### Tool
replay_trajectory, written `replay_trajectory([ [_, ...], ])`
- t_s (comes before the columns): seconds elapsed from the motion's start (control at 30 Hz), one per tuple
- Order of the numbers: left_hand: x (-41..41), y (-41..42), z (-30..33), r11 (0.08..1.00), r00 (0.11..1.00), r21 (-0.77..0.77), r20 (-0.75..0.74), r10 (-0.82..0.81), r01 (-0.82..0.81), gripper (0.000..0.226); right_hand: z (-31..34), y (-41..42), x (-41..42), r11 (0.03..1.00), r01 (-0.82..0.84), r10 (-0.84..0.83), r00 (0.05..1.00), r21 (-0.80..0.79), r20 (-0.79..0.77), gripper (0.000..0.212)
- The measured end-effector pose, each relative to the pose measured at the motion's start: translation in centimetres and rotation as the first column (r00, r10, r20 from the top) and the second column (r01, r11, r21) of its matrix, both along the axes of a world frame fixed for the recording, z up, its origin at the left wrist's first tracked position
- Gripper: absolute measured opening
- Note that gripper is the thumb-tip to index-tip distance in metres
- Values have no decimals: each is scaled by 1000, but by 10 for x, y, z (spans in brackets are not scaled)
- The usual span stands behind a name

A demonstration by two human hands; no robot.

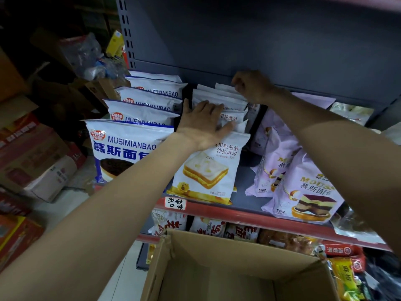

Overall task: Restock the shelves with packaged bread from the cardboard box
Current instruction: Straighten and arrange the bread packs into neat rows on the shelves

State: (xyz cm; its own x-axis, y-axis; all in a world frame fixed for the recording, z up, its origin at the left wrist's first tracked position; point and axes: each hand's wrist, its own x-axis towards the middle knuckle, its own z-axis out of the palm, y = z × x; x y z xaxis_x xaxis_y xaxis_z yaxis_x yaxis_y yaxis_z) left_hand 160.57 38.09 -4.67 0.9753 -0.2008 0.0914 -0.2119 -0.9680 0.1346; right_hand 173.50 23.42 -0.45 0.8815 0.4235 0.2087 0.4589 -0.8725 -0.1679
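Below both outstretched arms stands the open cardboard box (pixel 227 270). The left hand (pixel 201 124) presses flat, fingers released, on the sandwich bread packs (pixel 208 170). Behind it, the right hand (pixel 251 85) pinches the rearmost pack (pixel 223 86).

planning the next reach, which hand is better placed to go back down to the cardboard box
Left. The left hand only rests flat on the sandwich bread packs, nearer the cardboard box; the right hand grips a pack at the back.
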Motion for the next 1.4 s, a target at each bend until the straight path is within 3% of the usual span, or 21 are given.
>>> replay_trajectory([
  [0.23, -1, -4, -5, 996, 996, 86, 84, 18, -26, 65, -14, 15, 13, 983, 118, -118, 993, -140, 3, 23],
  [0.47, -2, -3, -8, 995, 991, 99, 131, -4, -9, 63, -17, 17, 15, 924, 283, -207, 936, -257, 285, 16],
  [0.7, -2, -3, -13, 995, 986, 101, 167, -2, -15, 63, -19, 9, 14, 924, 163, -57, 953, -345, 298, 20],
  [0.8, -3, -3, -14, 994, 985, 105, 174, -10, -8, 63, -7, -1, 11, 964, -17, 61, 986, -264, 158, 17],
  [0.87, -3, -3, -14, 994, 984, 105, 178, -16, -3, 62, 8, -13, 8, 969, -167, 176, 984, -184, 32, 28],
  [0.93, -1, -2, -15, 993, 982, 116, 190, -22, 0, 62, 20, -29, 9, 944, -232, 249, 967, -236, 47, 31],
  [1.07, 2, -2, -16, 987, 975, 160, 220, -37, 2, 68, 20, -57, 14, 919, -197, 241, 966, -341, 92, 37],
  [1.2, 0, -2, -16, 986, 966, 166, 256, -33, -10, 92, 13, -55, 21, 944, -182, 204, 977, -276, 54, 37],
  [1.4, 0, -3, -18, 987, 966, 161, 257, -13, -30, 91, 8, -54, 23, 972, -126, 137, 990, -197, 44, 33],
])
